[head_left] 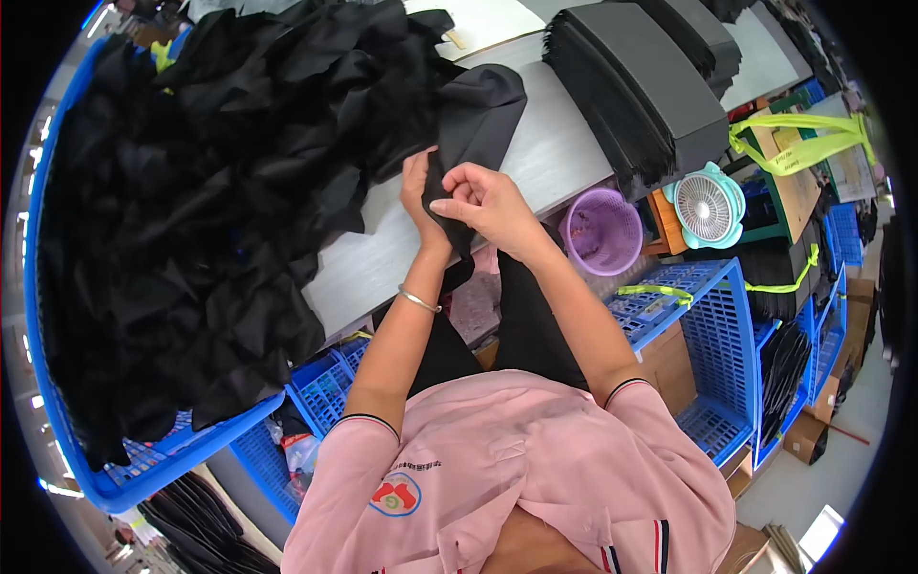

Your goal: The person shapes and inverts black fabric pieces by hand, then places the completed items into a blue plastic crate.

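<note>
A black fabric piece (481,117) hangs over the near edge of the table, its upper part lying on the tabletop. My left hand (421,196) is at its left edge, the fingers straight and pressed together against the cloth. Across from it, my right hand (490,212) is closed, with thumb and curled index finger close together over the fabric. Whatever is between those fingertips is too small to make out. To the left, a large heap of black fabric pieces (220,172) reaches up to the held piece.
A blue plastic crate (143,493) holds the heap. On the grey table (559,129) stand stacked black pieces (650,72). A purple basket (604,230), a turquoise fan (708,208) and a blue crate (712,354) are at the right.
</note>
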{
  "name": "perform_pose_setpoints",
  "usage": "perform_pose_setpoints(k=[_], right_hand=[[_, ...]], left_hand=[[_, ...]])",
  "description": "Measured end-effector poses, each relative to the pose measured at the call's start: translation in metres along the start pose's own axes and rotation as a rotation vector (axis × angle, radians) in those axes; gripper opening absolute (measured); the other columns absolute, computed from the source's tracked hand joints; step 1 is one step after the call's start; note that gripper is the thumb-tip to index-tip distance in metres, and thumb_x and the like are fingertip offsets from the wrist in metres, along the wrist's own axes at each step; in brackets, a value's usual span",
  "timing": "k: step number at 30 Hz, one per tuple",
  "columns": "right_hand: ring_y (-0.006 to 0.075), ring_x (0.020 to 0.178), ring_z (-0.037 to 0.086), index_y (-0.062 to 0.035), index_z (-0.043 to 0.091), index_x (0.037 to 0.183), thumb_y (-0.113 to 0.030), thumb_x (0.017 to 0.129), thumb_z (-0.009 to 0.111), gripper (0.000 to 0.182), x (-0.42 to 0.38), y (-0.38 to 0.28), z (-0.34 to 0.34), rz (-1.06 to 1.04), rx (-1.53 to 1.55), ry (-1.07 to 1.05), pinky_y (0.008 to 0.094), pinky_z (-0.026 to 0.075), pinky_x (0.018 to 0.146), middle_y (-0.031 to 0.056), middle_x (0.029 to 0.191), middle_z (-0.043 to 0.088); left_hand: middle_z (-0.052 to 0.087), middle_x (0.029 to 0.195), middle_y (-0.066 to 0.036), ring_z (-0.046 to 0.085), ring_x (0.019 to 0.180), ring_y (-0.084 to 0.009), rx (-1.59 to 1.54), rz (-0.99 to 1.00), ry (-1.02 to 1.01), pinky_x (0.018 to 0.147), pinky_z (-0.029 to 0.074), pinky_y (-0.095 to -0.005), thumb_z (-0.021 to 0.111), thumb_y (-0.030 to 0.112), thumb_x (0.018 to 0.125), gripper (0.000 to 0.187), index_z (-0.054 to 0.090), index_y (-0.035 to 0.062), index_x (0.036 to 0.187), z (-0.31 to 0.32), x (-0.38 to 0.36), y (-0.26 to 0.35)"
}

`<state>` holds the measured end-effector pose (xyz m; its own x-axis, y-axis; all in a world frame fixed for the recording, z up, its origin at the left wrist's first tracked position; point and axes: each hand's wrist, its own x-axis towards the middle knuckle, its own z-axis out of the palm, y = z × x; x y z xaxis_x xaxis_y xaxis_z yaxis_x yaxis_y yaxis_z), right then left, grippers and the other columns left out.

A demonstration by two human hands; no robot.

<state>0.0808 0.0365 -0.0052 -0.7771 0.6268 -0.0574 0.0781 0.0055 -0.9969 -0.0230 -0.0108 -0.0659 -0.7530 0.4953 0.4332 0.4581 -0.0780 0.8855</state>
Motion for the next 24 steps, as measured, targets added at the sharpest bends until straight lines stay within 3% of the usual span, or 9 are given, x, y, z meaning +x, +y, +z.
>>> perform_pose_setpoints(k=[3, 8, 10, 11, 14, 18, 22, 23, 24], right_hand=[[0.0043, 0.060, 0.036, -0.0037, 0.051, 0.076, -0.017, 0.078, 0.080, 0.032, -0.006, -0.007, 0.005, 0.016, -0.194, -0.005, 0.0229, 0.034, 0.053, -0.0040, 0.061, 0.041], [0.0316, 0.056, 0.057, -0.0036, 0.056, 0.072, -0.015, 0.076, 0.066, 0.016, -0.014, 0.004, -0.037, -0.415, -0.853, 0.658, 0.0399, 0.044, 0.055, 0.0147, 0.063, 0.058], [0.0364, 0.064, 0.061, -0.0030, 0.057, 0.073, -0.015, 0.076, 0.065, 0.014, -0.017, 0.011, -0.066, -0.039, -0.706, 0.647, 0.0428, 0.045, 0.057, 0.0159, 0.065, 0.060], [0.0391, 0.068, 0.063, -0.0025, 0.061, 0.080, -0.015, 0.080, 0.063, 0.013, -0.017, 0.024, -0.069, -0.091, -0.710, 0.686, 0.0449, 0.047, 0.060, 0.0173, 0.070, 0.064], [0.0418, 0.070, 0.064, -0.0012, 0.063, 0.090, -0.015, 0.086, 0.061, 0.014, -0.021, 0.030, -0.067, -0.301, -0.640, 0.757, 0.0464, 0.048, 0.062, 0.0200, 0.075, 0.066], [0.0414, 0.073, 0.065, -0.0015, 0.060, 0.108, -0.016, 0.091, 0.058, 0.023, -0.030, 0.036, -0.058, -0.166, -0.508, 0.667, 0.0458, 0.049, 0.065, 0.0224, 0.078, 0.066], [0.0386, 0.064, 0.065, -0.0087, 0.058, 0.124, -0.013, 0.087, 0.064, 0.037, -0.037, 0.032, -0.046, -0.382, -0.809, 0.425, 0.0475, 0.050, 0.060, 0.0197, 0.064, 0.062], [0.0400, 0.069, 0.065, -0.0099, 0.058, 0.126, -0.013, 0.088, 0.064, 0.039, -0.034, 0.034, -0.059, -0.274, -0.861, 0.503, 0.0463, 0.051, 0.062, 0.0213, 0.073, 0.065], [0.0414, 0.073, 0.066, -0.0110, 0.058, 0.128, -0.013, 0.088, 0.063, 0.040, -0.030, 0.038, -0.078, -0.164, -0.911, 0.580, 0.0452, 0.051, 0.063, 0.0230, 0.081, 0.067]], left_hand=[[0.063, 0.096, -0.007, 0.062, 0.082, -0.0185, 0.021, 0.099, 0.040, 0.073, 0.049, -0.0276, 0.059, 0.003, 0.081, 0.023, 0.066, -0.0014, 0.103, 0.004, 0.001, 0.003], [0.064, 0.097, 0.001, 0.052, 0.068, -0.0009, -0.190, -0.203, -0.052, 0.061, 0.041, -0.0173, 0.064, -0.009, 0.083, 0.028, 0.071, 0.0017, 0.107, -0.023, 0.017, 0.015], [0.063, 0.099, 0.001, 0.051, 0.065, 0.0003, -0.243, -0.229, -0.127, 0.059, 0.041, -0.0162, 0.067, -0.005, 0.085, 0.026, 0.069, 0.0013, 0.111, -0.035, 0.025, 0.030], [0.063, 0.099, 0.000, 0.052, 0.067, -0.0002, -0.286, -0.212, -0.168, 0.059, 0.042, -0.0169, 0.071, 0.001, 0.086, 0.033, 0.064, -0.0009, 0.118, -0.030, 0.021, 0.031], [0.062, 0.102, -0.006, 0.058, 0.069, -0.0079, -0.091, -0.336, -0.227, 0.065, 0.048, -0.0231, 0.074, 0.002, 0.082, 0.041, 0.060, -0.0014, 0.121, -0.021, 0.010, 0.045], [0.063, 0.110, -0.012, 0.061, 0.073, -0.0135, -0.040, -0.222, -0.302, 0.069, 0.052, -0.0307, 0.077, 0.009, 0.079, 0.055, 0.055, 0.0031, 0.129, -0.006, -0.020, 0.036], [0.061, 0.112, -0.011, 0.061, 0.078, -0.0140, 0.132, 0.035, -0.162, 0.071, 0.051, -0.0279, 0.068, -0.004, 0.074, 0.061, 0.052, 0.0053, 0.132, -0.006, -0.007, 0.033], [0.061, 0.110, -0.008, 0.060, 0.077, -0.0128, -0.141, -0.235, -0.172, 0.071, 0.049, -0.0252, 0.060, -0.008, 0.073, 0.060, 0.054, 0.0068, 0.131, -0.016, -0.002, 0.044], [0.061, 0.111, -0.006, 0.059, 0.074, -0.0109, -0.007, -0.156, -0.119, 0.067, 0.048, -0.0228, 0.053, -0.011, 0.070, 0.059, 0.058, 0.0079, 0.126, -0.030, 0.011, 0.047]])
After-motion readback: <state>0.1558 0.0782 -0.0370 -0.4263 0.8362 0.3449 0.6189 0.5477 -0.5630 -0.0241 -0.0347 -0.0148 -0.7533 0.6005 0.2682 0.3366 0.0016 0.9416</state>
